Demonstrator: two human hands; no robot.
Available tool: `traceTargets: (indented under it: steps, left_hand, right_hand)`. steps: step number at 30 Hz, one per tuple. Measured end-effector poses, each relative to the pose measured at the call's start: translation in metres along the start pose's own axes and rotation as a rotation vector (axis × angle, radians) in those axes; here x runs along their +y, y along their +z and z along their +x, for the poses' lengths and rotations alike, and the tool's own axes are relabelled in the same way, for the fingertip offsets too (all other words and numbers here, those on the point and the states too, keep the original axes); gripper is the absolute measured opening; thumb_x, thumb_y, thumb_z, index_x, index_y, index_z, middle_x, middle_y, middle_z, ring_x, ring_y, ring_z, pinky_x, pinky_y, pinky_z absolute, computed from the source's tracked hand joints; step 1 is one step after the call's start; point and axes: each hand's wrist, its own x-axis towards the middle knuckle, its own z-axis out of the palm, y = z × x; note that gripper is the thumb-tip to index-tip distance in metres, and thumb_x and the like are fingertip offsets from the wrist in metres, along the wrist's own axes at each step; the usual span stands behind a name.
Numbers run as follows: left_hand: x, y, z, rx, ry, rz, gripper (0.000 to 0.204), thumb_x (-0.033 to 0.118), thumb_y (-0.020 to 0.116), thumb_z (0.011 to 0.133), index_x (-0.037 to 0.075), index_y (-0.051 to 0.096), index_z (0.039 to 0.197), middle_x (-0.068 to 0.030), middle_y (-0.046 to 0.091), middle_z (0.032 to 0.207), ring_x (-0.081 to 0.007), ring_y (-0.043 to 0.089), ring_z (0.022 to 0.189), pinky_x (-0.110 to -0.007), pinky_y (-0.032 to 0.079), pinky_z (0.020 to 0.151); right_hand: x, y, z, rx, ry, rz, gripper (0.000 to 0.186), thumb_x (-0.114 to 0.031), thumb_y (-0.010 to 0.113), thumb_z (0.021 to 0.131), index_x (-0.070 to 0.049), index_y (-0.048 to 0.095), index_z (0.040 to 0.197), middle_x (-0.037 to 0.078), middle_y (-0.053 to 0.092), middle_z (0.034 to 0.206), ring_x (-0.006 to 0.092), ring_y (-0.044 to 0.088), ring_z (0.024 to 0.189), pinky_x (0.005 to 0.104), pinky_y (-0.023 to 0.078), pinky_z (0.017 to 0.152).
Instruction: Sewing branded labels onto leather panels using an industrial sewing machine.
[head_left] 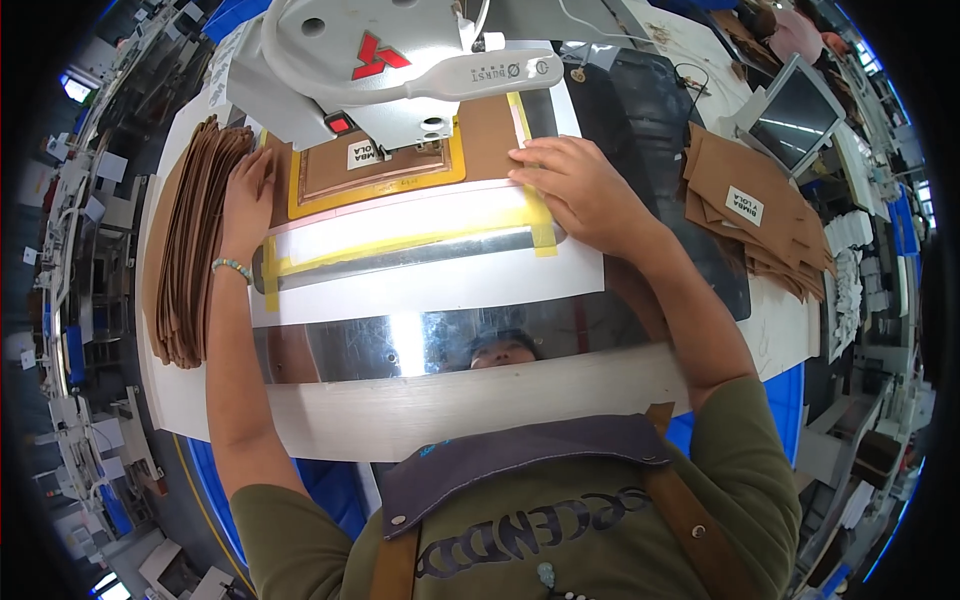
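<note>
A flat brown fabric piece [488, 140] lies under the head of an industrial sewing machine [350, 65]. Over it sits a yellow rectangular clamp frame [375, 188], with a white label [364, 153] inside its opening, partly hidden by the needle area. My left hand [248, 200] rests at the left edge of the brown piece, fingers stretched forward and partly in shadow. At the right edge, my right hand [585, 190] lies with fingers extended, their tips on the brown piece beside a yellow tape strip. Neither hand appears to grip anything.
Close beside my left hand stands a stack of brown fabric pieces [180, 260]. Several brown pieces with a white label [760, 205] lie at the right, below a small screen [795, 115]. A shiny metal plate [450, 345] spans the near side.
</note>
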Motion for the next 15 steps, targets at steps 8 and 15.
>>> traceTargets:
  steps: [8,15]
  left_hand:
    - [-0.026,0.012,-0.019,-0.101,-0.087,0.015,0.057,0.035,0.059,0.109,0.005,0.054,0.158,-0.0137,0.045,0.169,-0.0359,0.039,0.156,-0.047,0.03,0.131]
    - [-0.006,0.0,-0.017,-0.132,-0.026,0.111,0.053,0.038,0.058,0.109,0.009,0.061,0.153,-0.0149,0.05,0.165,-0.0363,0.044,0.153,-0.047,0.034,0.128]
  right_hand:
    - [-0.004,-0.003,0.003,0.017,-0.024,0.015,0.028,-0.006,0.062,0.098,-0.006,0.077,0.121,0.01,0.069,0.14,0.0292,0.056,0.138,0.0455,0.039,0.117]
    - [-0.029,-0.113,-0.001,0.073,0.08,0.245,0.03,-0.002,0.062,0.098,-0.004,0.076,0.124,0.012,0.074,0.134,0.033,0.067,0.125,0.0415,0.053,0.104]
